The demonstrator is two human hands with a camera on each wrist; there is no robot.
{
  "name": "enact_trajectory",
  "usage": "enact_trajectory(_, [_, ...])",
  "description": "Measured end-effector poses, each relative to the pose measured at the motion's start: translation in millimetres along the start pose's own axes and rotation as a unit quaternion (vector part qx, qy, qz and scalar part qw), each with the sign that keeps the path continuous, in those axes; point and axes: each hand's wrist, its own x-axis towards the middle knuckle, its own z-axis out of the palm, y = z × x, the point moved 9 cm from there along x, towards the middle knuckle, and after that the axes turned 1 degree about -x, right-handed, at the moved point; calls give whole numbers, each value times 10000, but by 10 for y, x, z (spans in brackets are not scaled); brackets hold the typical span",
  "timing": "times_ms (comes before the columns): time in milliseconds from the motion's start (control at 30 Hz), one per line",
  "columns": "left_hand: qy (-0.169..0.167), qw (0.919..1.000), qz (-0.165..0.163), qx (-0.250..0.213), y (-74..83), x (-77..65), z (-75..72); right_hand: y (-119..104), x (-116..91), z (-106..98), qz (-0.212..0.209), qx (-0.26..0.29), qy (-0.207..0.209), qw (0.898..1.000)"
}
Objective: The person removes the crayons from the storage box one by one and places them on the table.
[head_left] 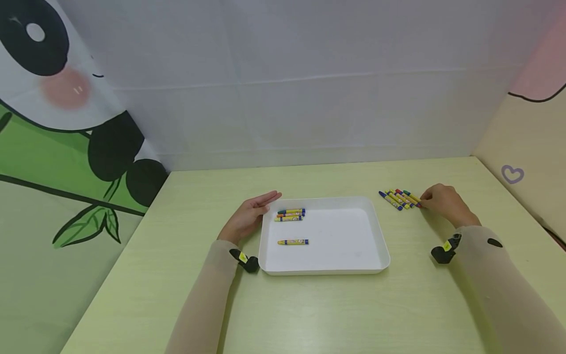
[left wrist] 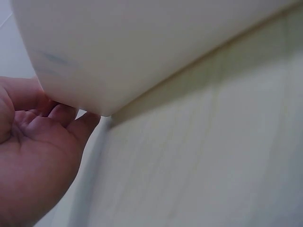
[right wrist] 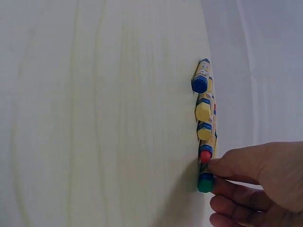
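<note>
My left hand (head_left: 248, 216) rests at the left edge of the white tray (head_left: 340, 268), its thumb by the rim and its fingers stretched along the far left corner. In the left wrist view, its fingertips touch the outside of the tray's wall. Three crayons (head_left: 289, 215) lie close together at the tray's upper left; a single crayon (head_left: 293, 242) lies below them. To the right of the tray, my right hand (head_left: 446, 202) pinches the end of a green crayon (right wrist: 205, 183) between thumb and finger. It is the rightmost of a row of crayons.
Beside the green one lie a red crayon (right wrist: 205, 155), yellow crayons (right wrist: 203, 111) and a blue crayon (head_left: 390, 200) on the pale wooden table (head_left: 309, 314). A white cloth backdrop (head_left: 309, 118) stands behind the table, and a printed panel (head_left: 522, 147) borders the right side.
</note>
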Motion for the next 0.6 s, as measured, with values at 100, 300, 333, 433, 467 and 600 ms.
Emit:
enact_trajectory(100, [18,10000,4,1,1,3,-2,-11,-4,-6,8,18,-15,10000])
enact_trajectory(300, [17,10000,44,27,9,0,-4,-87,4,-36,-67,-51,91,9999])
enact_trajectory(333, [5,10000,50,26,11,-1,-1,-117,5,-43,-97,-70,114,9999])
enact_trajectory(433, [-13,10000,40,-1,9,-1,6,-236,1,-72,-158,-97,162,9997])
enact_trajectory(467, [-13,10000,34,0,9,-1,7,-300,-2,-85,-200,-41,177,9996])
enact_trajectory(600, [10,10000,13,28,5,2,3,-601,-12,-137,-412,220,240,9986])
